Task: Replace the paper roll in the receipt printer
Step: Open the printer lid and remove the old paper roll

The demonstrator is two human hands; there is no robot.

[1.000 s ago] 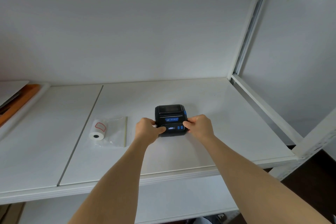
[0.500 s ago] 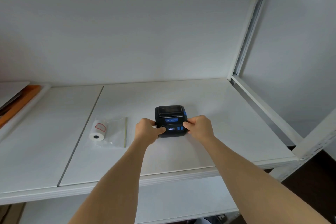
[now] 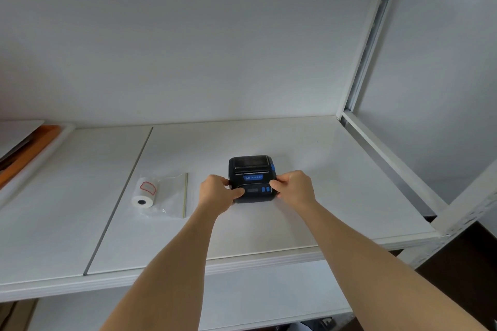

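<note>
A small black receipt printer (image 3: 251, 172) with blue buttons sits on the white shelf (image 3: 309, 191), its lid closed. My left hand (image 3: 217, 193) grips the printer's front left corner, thumb on its top face. My right hand (image 3: 294, 187) holds the front right corner, fingers curled against the side. A white paper roll (image 3: 144, 195) with a red-outlined sticker lies on its side to the left, on a clear plastic bag (image 3: 172, 196), apart from both hands.
A white tray (image 3: 35, 158) holding orange and grey items stands at the far left. The shelf's white metal frame (image 3: 387, 153) runs along the right edge, with an upright post at the back right. A seam (image 3: 118, 201) splits the shelf boards.
Both hands stay on the printer's front corners. The view has shifted very slightly; nothing else has visibly moved.
</note>
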